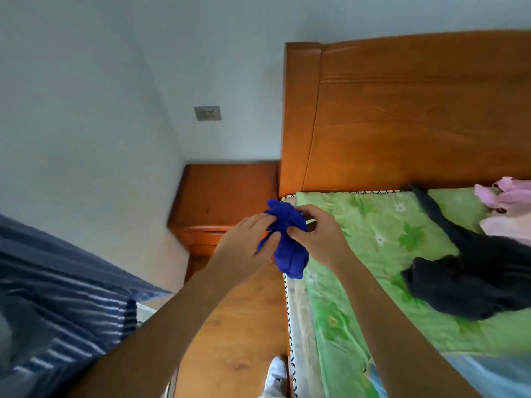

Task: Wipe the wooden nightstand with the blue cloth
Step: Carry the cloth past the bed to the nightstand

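while the nightstand (227, 193) sits in the corner between wall and headboard (416, 110), both hands hang in front of its near right edge and hide part of it. a socket (207, 113) is on the wall above. striped fabric (57, 282) fills the left side. a dark garment (474, 277) and a pink one (508, 202) lie on the green sheet (373, 239). the cloth (287, 239) is bunched in the air, clear of the nightstand. the left hand (244, 248) pinches its left side, and the right hand (319, 237) curls its fingers round its upper right.
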